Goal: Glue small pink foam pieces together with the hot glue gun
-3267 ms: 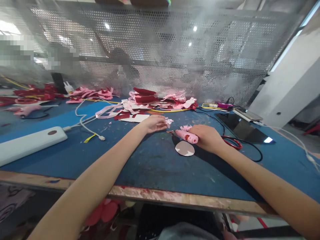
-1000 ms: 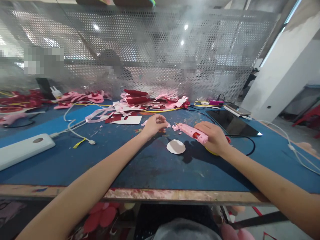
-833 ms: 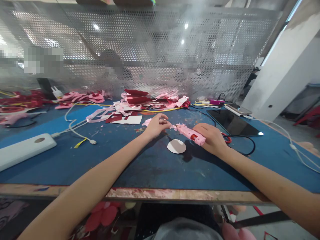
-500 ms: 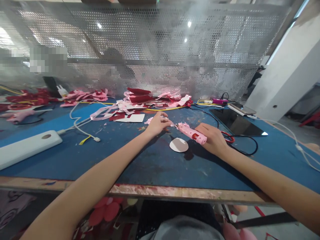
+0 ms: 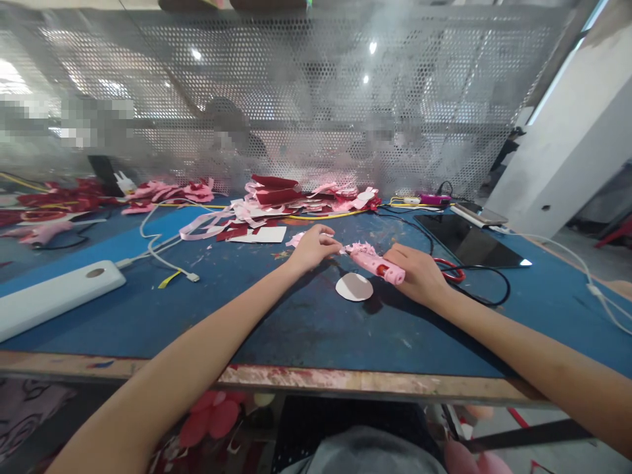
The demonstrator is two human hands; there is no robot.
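Blue covering spread over the table (image 5: 276, 322), its worn wooden near edge (image 5: 345, 378) running across the view, streaked with red and pale paint. A broad stretch of blue lay between that edge and the two hands. At the far side the table met a grey perforated screen (image 5: 306, 79); on the right a dark tablet (image 5: 471, 242) bounded the room for the right arm, and on the left a long white device (image 5: 59, 296) lay near a white cable.

The right hand (image 5: 415, 268) was wrapped around a pink glue gun (image 5: 378, 265), slightly right of centre, its nozzle pointing left. The gun was dotted with small holes, and red showed inside an opening in its body. The left hand (image 5: 313, 249) had thumb and forefinger pinched on a pale pink scrap (image 5: 342, 250), small and partly blurred, just beside the nozzle.

Nearer, a round white disc (image 5: 354, 287) lay flat, partly in shadow. Frilled pink pieces (image 5: 364, 248) sat just beyond the gun. Farther off were a white card (image 5: 259, 235) and a heap of red and pink pieces (image 5: 320, 197), including a dark red folded piece (image 5: 276, 189) whose inside could not be seen.
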